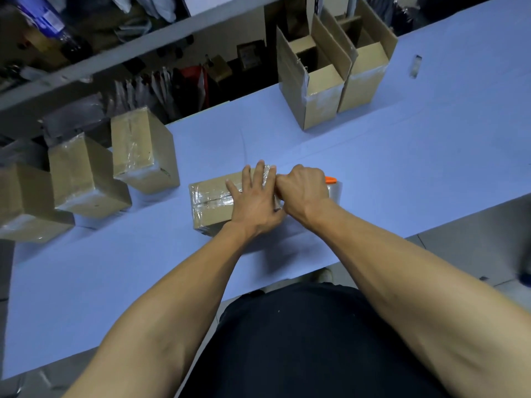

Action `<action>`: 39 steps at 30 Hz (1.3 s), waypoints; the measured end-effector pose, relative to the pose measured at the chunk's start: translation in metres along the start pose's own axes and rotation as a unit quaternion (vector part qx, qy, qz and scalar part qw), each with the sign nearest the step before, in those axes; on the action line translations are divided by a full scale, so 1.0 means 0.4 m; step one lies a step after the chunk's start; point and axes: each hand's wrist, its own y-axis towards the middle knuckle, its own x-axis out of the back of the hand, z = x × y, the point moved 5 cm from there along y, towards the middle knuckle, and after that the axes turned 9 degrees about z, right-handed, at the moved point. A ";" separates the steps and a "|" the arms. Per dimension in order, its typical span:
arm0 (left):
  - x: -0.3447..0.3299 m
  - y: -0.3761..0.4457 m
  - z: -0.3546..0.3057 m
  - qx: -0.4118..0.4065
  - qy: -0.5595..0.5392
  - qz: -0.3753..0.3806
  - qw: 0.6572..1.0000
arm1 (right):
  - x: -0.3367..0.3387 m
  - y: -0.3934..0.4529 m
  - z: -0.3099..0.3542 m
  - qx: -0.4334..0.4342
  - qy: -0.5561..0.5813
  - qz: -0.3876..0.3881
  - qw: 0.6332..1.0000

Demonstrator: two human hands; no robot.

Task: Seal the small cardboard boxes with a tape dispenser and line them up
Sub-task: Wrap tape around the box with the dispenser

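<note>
**Box under your hands at mid-counter**

Your pale blue counter [402,156] runs from 7 o'clock to 1 o'clock, with cluttered shelving [115,53] behind its far edge. The cardboard box [212,199] lies at the centre. Your left hand [253,199] presses flat on its taped top, fingers spread. Your right hand [304,191] is fisted around the tape dispenser [333,186], touching the box's right end. Three sealed boxes [86,173] line up at 9 o'clock; two open boxes [330,81] stand at 1 o'clock. Bare counter lies at 3 o'clock and along the near edge.
</note>
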 end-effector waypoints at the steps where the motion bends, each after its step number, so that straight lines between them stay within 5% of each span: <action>1: 0.000 0.002 0.003 0.002 0.001 0.001 1.000 | -0.006 0.004 0.000 0.001 -0.003 0.002 1.000; 6: 0.003 -0.012 0.027 -0.030 0.010 0.032 0.999 | -0.066 -0.006 -0.031 0.003 0.046 0.073 0.996; 12: 0.059 -0.001 0.110 -0.130 0.138 0.040 0.981 | -0.100 0.003 -0.096 -0.022 0.179 0.068 0.981; 18: 0.059 0.001 0.154 0.014 -0.059 0.017 0.998 | -0.052 0.008 -0.131 -0.018 0.310 0.020 0.950; 28: 0.030 -0.043 0.146 0.200 -0.242 -0.058 0.948 | 0.087 0.019 -0.135 0.077 0.358 -0.033 0.930; 36: 0.094 -0.045 0.161 0.152 -0.205 -0.113 0.960 | 0.121 0.008 -0.133 0.127 0.349 -0.022 0.928; 39: 0.154 -0.046 0.205 0.155 -0.382 -0.167 0.896 | 0.138 0.016 -0.126 0.141 0.351 -0.013 0.926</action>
